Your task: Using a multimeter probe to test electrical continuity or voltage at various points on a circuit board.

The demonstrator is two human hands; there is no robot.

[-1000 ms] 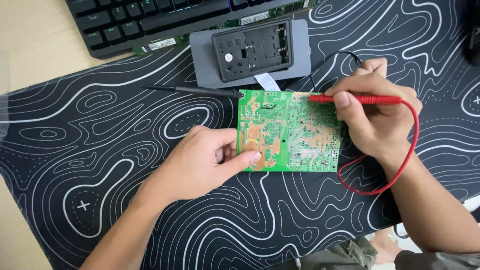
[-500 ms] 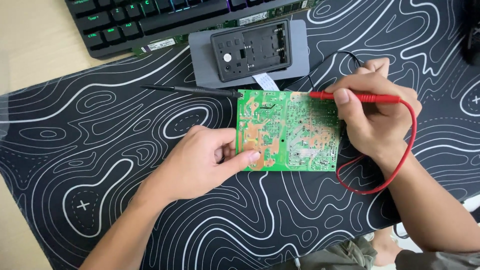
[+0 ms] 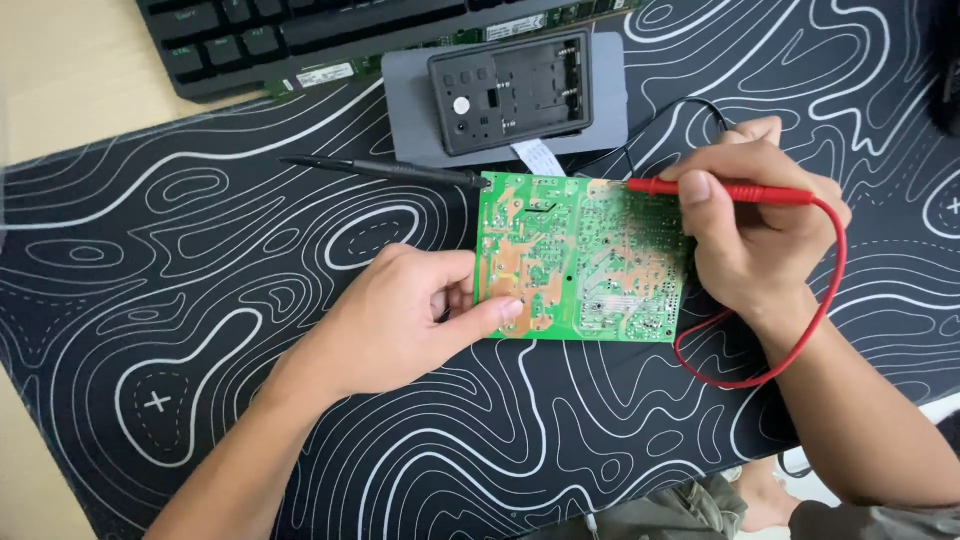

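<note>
Hands work on a green rectangular circuit board (image 3: 580,258), which lies solder side up on a black desk mat with white wavy lines (image 3: 250,300), near the middle of the view. The left hand (image 3: 400,320) is at the 9 o'clock edge of the board; its thumb is pressed flat on the lower left corner and the other fingers are curled at the edge, so it pins the board to the mat. The right hand (image 3: 755,235) is at the 3 o'clock side and pinches a red test probe (image 3: 735,190) between thumb and fingers like a pen — the metal tip touches the board near its upper edge, at about 12 o'clock. A red wire (image 3: 800,340) runs from the probe in a loop around the right wrist.

A black test probe (image 3: 390,171) lies free on the mat at 10 o'clock from the board, with its tip at the upper left corner. A grey flat device with a dark open compartment (image 3: 510,95) is at 12 o'clock, just beside the board, and a black keyboard (image 3: 330,35) is behind it — only partly in view.
</note>
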